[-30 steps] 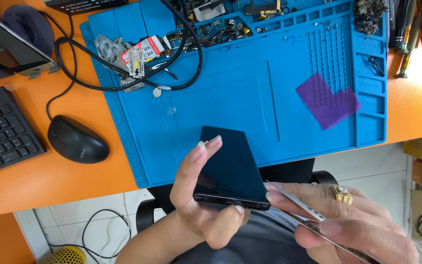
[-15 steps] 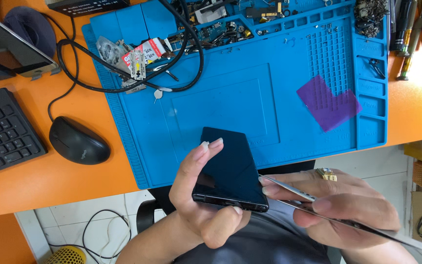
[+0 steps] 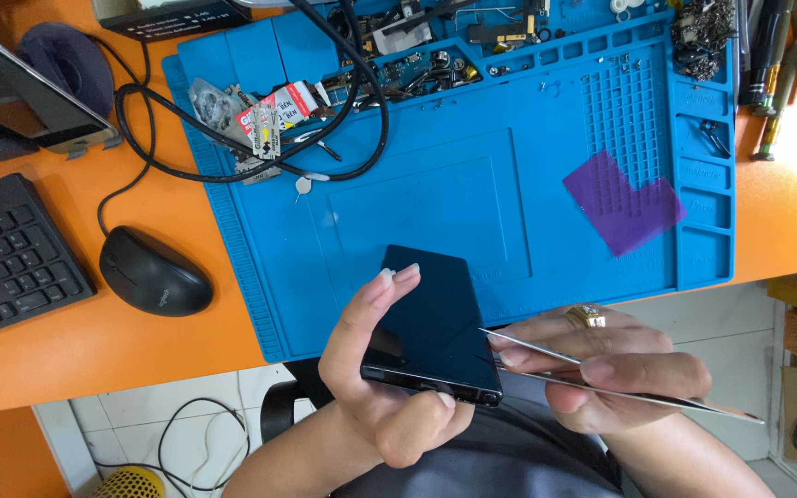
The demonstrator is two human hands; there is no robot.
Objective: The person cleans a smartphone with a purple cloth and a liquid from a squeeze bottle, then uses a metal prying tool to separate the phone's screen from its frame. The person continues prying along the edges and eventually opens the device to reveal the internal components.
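Black and glossy, the phone (image 3: 435, 318) sits tilted in the left hand (image 3: 385, 387), above the near edge of the blue mat (image 3: 435, 184). The left grip is clenched around it: the thumb curls under the lower edge and two fingers press the long left side. The right hand (image 3: 615, 369) pinches a pair of slim metal tweezers (image 3: 546, 364), whose fine tips touch the phone's right edge near the bottom corner; the right grip is closed on them, a gold ring (image 3: 588, 316) showing on one finger.

To do this well, the tips are best kept flat against the seam and eased along it, not levered hard, since glass would likely chip under a twist. The left hand should hold steady, so that only the tool moves.

An orange worktop (image 3: 168, 341) carries the mat. Small parts, screws and a coiled black cable (image 3: 232, 166) crowd the mat's far side, and a purple sheet (image 3: 622, 201) lies toward its right. Left of the mat rest a black mouse (image 3: 154, 272) and a black keyboard (image 3: 6, 254); pens and drivers stand at the far right. Below the worktop, pale floor tiles and loose cords show.
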